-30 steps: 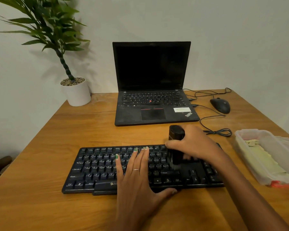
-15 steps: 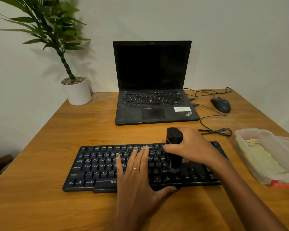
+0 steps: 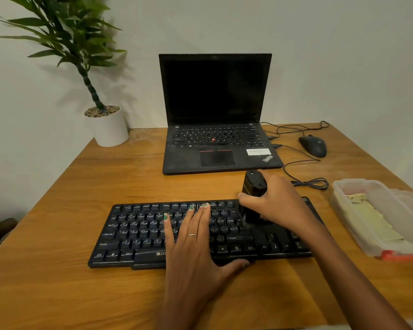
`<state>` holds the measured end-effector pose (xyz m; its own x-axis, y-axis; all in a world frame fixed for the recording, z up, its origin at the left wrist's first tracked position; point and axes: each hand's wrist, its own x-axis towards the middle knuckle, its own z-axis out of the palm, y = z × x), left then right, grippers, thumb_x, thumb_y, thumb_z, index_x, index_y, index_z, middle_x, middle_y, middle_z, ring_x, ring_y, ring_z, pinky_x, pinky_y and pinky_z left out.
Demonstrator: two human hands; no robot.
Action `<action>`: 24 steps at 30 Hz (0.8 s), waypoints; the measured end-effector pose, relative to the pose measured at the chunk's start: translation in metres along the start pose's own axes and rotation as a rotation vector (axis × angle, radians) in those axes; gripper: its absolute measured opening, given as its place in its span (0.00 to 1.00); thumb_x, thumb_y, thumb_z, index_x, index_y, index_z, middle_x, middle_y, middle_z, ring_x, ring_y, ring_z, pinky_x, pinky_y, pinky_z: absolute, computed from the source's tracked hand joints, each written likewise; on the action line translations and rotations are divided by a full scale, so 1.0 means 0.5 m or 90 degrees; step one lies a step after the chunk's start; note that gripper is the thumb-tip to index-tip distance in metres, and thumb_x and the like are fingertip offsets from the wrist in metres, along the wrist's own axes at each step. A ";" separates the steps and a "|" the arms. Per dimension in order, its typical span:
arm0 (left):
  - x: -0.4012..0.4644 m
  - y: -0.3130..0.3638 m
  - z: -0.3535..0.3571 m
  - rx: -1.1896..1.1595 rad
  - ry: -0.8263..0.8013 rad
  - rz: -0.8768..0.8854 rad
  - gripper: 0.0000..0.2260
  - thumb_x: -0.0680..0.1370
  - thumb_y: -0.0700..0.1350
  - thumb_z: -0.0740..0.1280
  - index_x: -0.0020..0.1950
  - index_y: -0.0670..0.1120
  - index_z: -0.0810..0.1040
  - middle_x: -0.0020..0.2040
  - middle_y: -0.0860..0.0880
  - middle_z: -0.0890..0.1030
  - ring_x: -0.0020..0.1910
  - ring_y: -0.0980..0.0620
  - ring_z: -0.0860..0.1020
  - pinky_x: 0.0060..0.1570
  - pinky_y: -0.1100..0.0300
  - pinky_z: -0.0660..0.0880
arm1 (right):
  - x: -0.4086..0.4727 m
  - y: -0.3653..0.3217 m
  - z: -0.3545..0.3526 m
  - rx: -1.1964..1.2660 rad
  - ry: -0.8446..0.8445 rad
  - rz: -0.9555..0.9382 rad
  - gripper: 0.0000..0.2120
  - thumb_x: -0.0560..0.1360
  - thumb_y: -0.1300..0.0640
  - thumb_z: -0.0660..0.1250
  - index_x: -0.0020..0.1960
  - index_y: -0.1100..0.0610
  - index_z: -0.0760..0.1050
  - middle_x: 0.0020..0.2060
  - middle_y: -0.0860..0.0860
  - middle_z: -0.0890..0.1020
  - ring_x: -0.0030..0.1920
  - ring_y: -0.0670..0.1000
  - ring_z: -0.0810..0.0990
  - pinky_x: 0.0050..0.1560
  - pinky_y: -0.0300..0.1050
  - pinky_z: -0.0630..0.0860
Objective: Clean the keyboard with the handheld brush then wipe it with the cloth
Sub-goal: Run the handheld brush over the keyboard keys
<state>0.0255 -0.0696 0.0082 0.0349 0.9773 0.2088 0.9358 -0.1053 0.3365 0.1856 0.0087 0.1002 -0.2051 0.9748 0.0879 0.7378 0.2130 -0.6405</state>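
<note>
Left hand [image 3: 196, 244] flat with straight fingers on the middle keys of the black keyboard [image 3: 138, 234] on the wooden desk [image 3: 57, 282], right hand [image 3: 275, 203] gripping the black handheld brush [image 3: 253, 186] upright on the right-side keys.

The left hand [image 3: 193, 244] lay flat, palm down, fingers straight and together (thumb splayed to the right). The right hand [image 3: 275, 202] was curled in a grip, forearm extending toward the lower right.
</note>
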 end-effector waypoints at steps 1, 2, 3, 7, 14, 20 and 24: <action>0.000 0.000 -0.001 0.001 0.001 -0.001 0.50 0.65 0.81 0.52 0.71 0.43 0.69 0.67 0.48 0.75 0.68 0.47 0.72 0.74 0.47 0.36 | -0.003 -0.001 -0.006 0.029 -0.060 0.021 0.13 0.70 0.52 0.72 0.45 0.60 0.74 0.35 0.52 0.81 0.31 0.51 0.81 0.31 0.44 0.77; 0.000 0.000 -0.001 0.003 0.000 -0.002 0.50 0.65 0.81 0.51 0.71 0.43 0.69 0.67 0.48 0.75 0.67 0.47 0.73 0.74 0.48 0.37 | -0.005 -0.002 -0.009 0.034 -0.097 0.032 0.13 0.70 0.52 0.72 0.46 0.60 0.74 0.35 0.53 0.82 0.30 0.51 0.81 0.31 0.44 0.78; 0.000 0.001 -0.001 0.007 -0.001 -0.001 0.50 0.65 0.81 0.51 0.71 0.43 0.70 0.67 0.48 0.76 0.67 0.47 0.73 0.74 0.48 0.37 | -0.004 0.000 -0.009 0.024 -0.090 0.033 0.14 0.70 0.51 0.72 0.46 0.60 0.74 0.36 0.53 0.82 0.32 0.52 0.81 0.33 0.45 0.78; 0.000 0.001 -0.002 0.010 -0.004 -0.003 0.50 0.65 0.81 0.52 0.71 0.43 0.69 0.67 0.48 0.76 0.67 0.47 0.73 0.74 0.47 0.37 | -0.005 0.003 0.007 0.009 0.059 0.000 0.13 0.70 0.50 0.71 0.45 0.59 0.74 0.38 0.53 0.81 0.37 0.52 0.80 0.37 0.51 0.81; -0.001 0.000 -0.001 0.015 -0.004 -0.001 0.50 0.65 0.81 0.52 0.71 0.43 0.69 0.67 0.47 0.75 0.68 0.47 0.72 0.74 0.46 0.38 | -0.005 0.006 -0.004 0.002 0.017 0.020 0.13 0.70 0.50 0.72 0.45 0.58 0.74 0.38 0.54 0.81 0.38 0.54 0.81 0.38 0.53 0.81; 0.000 0.001 -0.002 0.015 -0.003 0.002 0.50 0.65 0.80 0.52 0.71 0.43 0.69 0.67 0.47 0.75 0.68 0.47 0.72 0.74 0.47 0.36 | -0.012 0.003 -0.020 0.056 -0.103 0.006 0.12 0.70 0.51 0.73 0.44 0.58 0.74 0.34 0.51 0.81 0.32 0.52 0.82 0.32 0.45 0.80; 0.000 0.002 -0.004 0.012 -0.012 0.000 0.50 0.65 0.80 0.52 0.71 0.43 0.69 0.67 0.47 0.75 0.68 0.47 0.72 0.74 0.48 0.36 | -0.005 0.006 -0.004 0.018 -0.015 -0.023 0.14 0.69 0.50 0.73 0.43 0.60 0.75 0.37 0.54 0.81 0.35 0.52 0.82 0.35 0.51 0.81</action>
<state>0.0256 -0.0702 0.0102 0.0419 0.9806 0.1914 0.9423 -0.1025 0.3188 0.1896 0.0069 0.0995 -0.2464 0.9647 0.0927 0.7115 0.2450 -0.6586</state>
